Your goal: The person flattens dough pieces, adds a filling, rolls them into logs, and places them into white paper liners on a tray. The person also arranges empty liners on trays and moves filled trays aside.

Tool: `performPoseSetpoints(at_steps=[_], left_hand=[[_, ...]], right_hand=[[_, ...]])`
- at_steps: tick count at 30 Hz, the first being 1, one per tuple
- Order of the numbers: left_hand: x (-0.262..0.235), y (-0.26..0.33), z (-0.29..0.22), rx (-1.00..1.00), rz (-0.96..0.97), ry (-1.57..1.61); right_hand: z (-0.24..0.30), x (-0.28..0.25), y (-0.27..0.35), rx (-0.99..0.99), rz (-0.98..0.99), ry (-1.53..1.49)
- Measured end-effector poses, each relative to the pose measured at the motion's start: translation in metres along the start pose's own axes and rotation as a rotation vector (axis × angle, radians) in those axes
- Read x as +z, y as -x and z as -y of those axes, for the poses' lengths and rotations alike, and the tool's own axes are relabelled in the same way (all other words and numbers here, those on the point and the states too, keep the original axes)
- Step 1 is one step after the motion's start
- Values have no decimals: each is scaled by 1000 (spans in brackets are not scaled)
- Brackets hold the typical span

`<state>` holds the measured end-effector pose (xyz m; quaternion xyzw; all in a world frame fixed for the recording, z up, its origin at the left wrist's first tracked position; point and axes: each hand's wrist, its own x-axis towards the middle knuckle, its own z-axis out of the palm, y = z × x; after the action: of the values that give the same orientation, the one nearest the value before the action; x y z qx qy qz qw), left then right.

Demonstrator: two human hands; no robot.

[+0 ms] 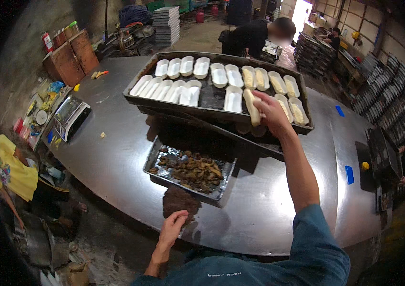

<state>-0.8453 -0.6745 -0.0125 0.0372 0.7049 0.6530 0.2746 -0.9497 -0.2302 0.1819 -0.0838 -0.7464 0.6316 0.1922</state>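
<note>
My right hand point(271, 113) is closed around a long pale piece of dough point(251, 107) at the front edge of a dark baking tray point(176, 102). White oblong paper cups point(190, 95) stand in rows on that tray. Those on its right side hold pale dough point(278, 83), while the left ones show bare white insides. Lower down, my left hand point(170, 231) hovers by the table's near edge with loosely bent fingers and nothing visible in them. Just beyond it lies a dark brown mass point(179, 202), beside a metal pan point(152, 159) of brown, glossy filling pieces point(195, 169).
Another dark tray point(250, 138) sits under the cup tray. A scale point(71, 117) stands on the steel table point(112, 162) at left. One person point(250, 40) bends beyond the table; another in yellow point(14, 169) is at left. Stacked trays point(388, 90) fill the right side.
</note>
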Motion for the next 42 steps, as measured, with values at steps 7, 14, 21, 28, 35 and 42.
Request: performPoseSetpoints(at_steps=[7,14,21,28,35,42], left_hand=[[-86,27,20,14,-265,96],[-97,35,36,-107,-276,135],[-47,-17,3,9,-33,106],[43,-43,-31,160,289,-297],[217,4,-12,107,528,-257],[470,144,43,45,956,-554]], right_hand=[[-49,71,-121,-110,-170,1134],[-53,94,-105,-345,-125,1179],[-17,107,90,-510,-200,838],[-95,15,361,308,-12,1005],[-132,-82,548,347,-145,811],[-121,-226,733,403,-546,700]])
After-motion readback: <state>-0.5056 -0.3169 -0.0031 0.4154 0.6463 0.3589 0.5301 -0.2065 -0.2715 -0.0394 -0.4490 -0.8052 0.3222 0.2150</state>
